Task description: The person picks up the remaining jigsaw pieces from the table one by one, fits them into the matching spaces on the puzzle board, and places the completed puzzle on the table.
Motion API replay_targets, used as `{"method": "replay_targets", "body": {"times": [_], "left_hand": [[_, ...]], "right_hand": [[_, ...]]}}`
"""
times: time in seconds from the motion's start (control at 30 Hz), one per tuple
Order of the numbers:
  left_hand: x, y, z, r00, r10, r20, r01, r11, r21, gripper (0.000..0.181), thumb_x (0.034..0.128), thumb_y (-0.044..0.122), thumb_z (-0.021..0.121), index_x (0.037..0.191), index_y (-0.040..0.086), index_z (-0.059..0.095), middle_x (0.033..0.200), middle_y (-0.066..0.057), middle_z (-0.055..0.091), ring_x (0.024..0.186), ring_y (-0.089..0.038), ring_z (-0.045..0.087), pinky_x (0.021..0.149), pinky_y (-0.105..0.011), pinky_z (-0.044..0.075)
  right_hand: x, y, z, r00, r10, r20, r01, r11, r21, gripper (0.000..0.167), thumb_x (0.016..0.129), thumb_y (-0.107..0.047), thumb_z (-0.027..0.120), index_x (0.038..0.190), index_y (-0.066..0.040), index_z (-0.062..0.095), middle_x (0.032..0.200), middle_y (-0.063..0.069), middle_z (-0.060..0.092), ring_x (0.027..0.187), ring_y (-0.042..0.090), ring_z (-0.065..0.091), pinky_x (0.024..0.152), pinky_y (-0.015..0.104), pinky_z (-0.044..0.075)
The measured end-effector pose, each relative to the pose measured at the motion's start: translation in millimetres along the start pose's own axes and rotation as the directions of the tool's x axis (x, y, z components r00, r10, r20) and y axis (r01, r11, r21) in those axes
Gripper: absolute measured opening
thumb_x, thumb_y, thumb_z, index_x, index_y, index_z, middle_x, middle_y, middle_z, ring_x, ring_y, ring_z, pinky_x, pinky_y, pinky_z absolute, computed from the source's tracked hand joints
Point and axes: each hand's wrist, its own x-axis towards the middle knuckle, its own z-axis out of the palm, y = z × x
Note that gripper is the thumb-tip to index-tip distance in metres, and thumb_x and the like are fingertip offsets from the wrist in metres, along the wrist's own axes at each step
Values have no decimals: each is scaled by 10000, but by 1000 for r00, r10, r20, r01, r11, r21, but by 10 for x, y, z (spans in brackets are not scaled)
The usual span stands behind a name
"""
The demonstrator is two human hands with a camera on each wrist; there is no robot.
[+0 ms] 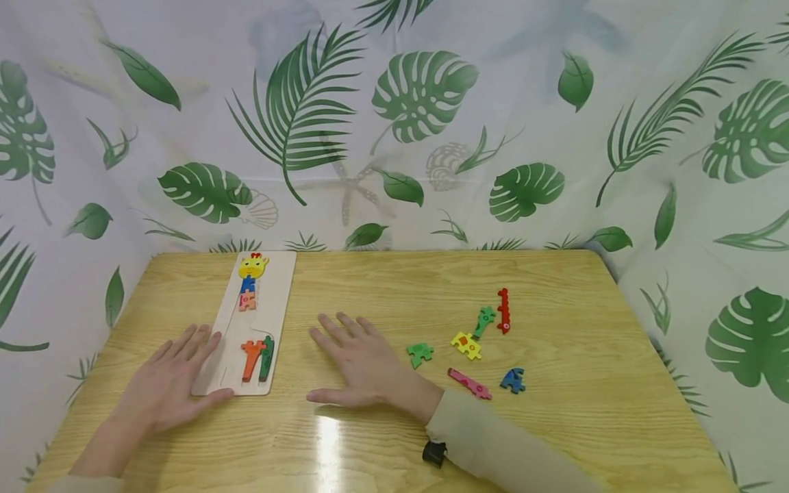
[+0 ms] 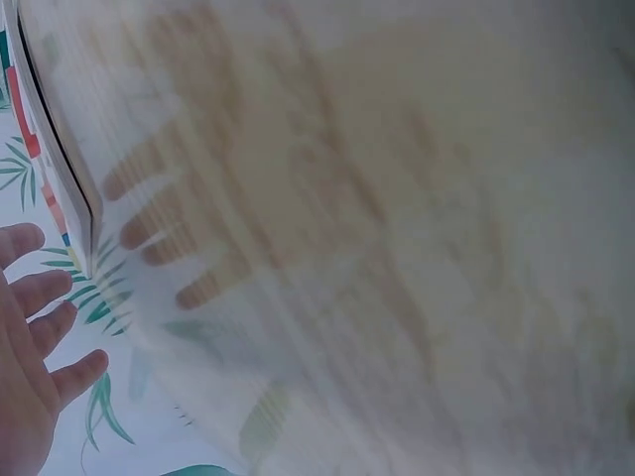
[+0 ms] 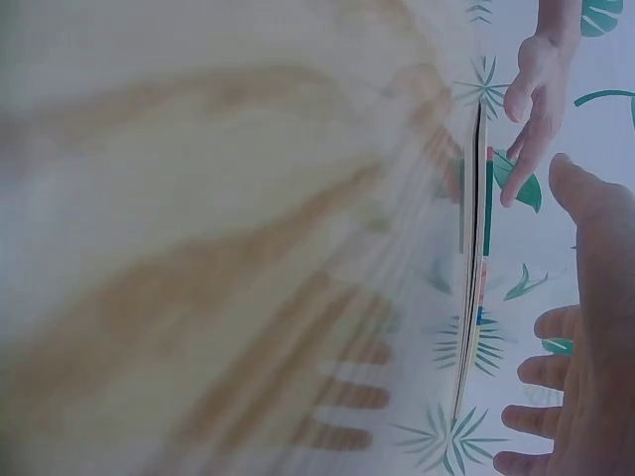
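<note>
Both hands are spread wide with nothing in them. The left hand (image 1: pixel 166 383), lower left of the frame, reaches over the lower-left corner of the puzzle board (image 1: pixel 274 294); the right hand (image 1: pixel 360 363) is at lower centre, palm down. In the wrist views a gap parts fingers from reflections — they seem to hover. On the board, at left, the yellow giraffe head (image 1: pixel 253 266), blue piece (image 1: pixel 247 285) and pink piece (image 1: pixel 246 301) run downward; below them sit the orange piece (image 1: pixel 251 352) and dark green piece (image 1: pixel 266 357). For fitting of this sort, I'd steady the board's edge, pinch each part by its sides, and match knob to notch before pressing flat (the drawn outline should help).

Right of centre on the table (image 1: pixel 382 287) lie a green piece (image 1: pixel 420 353), yellow piece (image 1: pixel 466 346), long green piece (image 1: pixel 483 322), red strip (image 1: pixel 504 311), long pink piece (image 1: pixel 470 383) and small blue piece (image 1: pixel 513 381). Whether yellow touches long green, I can't tell. Both forearms are cut off below, the black object (image 1: pixel 434 452) at the right cuff is hard to identify — and the wrist views show the board only edge-on.
</note>
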Motion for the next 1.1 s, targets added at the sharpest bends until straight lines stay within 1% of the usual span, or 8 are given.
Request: {"method": "replay_targets", "body": {"times": [0.23,0.4,0.73,0.97,1.1], "left_hand": [[4,-71,42,1000,-9,3,9,1000,-4,1052,897,798,579,1589,18,440,1665,-284,383,1536,-495,367,1232,-680,364],[5,-82,46,1000,-10,4,10,1000,-1,1050,894,796,585,1585,16,448,1655,-291,395,1527,-497,381,1226,-680,375],[23,-103,59,999,-24,35,24,1000,-10,1061,898,804,575,1596,20,429,1659,-303,377,1526,-515,372,1222,-694,370],[24,-128,64,999,-14,46,14,1000,-7,1053,902,792,583,1592,12,432,1650,-315,382,1514,-523,385,1206,-697,386],[26,-115,60,999,-18,50,19,1000,-8,1058,899,801,578,1593,16,433,1652,-312,383,1519,-519,382,1211,-692,384]], "right_hand": [[165,-121,6,999,-21,25,21,1000,7,1027,925,-886,371,1706,-242,198,1790,41,190,1647,325,254,1329,545,289],[270,-188,19,997,-23,68,23,1000,2,1029,926,-889,355,1711,-251,168,1796,35,156,1656,315,224,1343,541,256],[473,-286,-5,992,-28,121,31,999,-27,1037,919,-902,337,1711,-257,161,1799,23,157,1657,313,224,1339,528,270],[633,-299,16,990,-27,141,39,996,-83,1046,911,-917,319,1709,-256,175,1797,21,166,1644,308,264,1321,507,315],[699,-288,57,988,-19,153,36,993,-108,1049,908,-925,305,1708,-258,181,1795,20,172,1640,305,274,1314,500,330]]}}
